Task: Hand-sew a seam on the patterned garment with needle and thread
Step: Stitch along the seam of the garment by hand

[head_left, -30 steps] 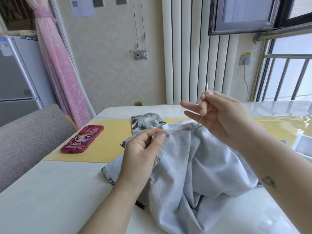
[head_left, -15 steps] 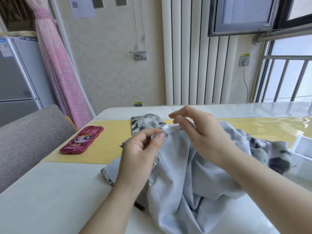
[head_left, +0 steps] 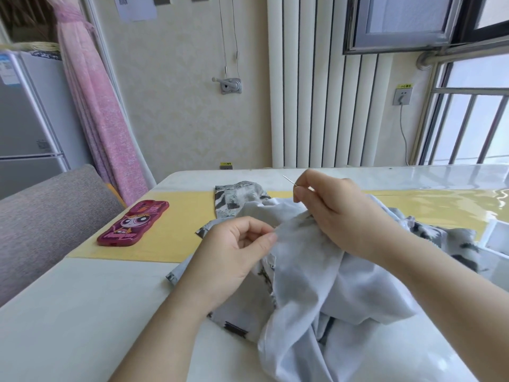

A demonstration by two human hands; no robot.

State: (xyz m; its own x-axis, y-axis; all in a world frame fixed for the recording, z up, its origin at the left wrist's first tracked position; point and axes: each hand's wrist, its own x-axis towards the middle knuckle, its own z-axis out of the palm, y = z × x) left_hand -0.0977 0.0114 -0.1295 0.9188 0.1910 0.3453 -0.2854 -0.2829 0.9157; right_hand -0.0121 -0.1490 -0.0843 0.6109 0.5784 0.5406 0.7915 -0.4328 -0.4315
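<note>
The patterned garment (head_left: 311,274), pale grey inside out with black-and-white print at its edges, lies bunched on the white table (head_left: 82,321). My left hand (head_left: 234,252) pinches the fabric's folded edge between thumb and forefinger. My right hand (head_left: 338,213) is just behind it, above the fabric, pinching a thin silver needle (head_left: 289,181) whose tip points up and to the left. The thread is too fine to make out.
A red cartoon phone case (head_left: 134,223) lies on the yellow mat (head_left: 176,232) to the left. A white box (head_left: 495,238) sits at the right edge. A grey sofa arm (head_left: 46,216) borders the table on the left.
My right hand dropped from a raised position down to the seam, then came up slightly with the needle now showing above the fabric. My left hand kept its pinch on the edge.
</note>
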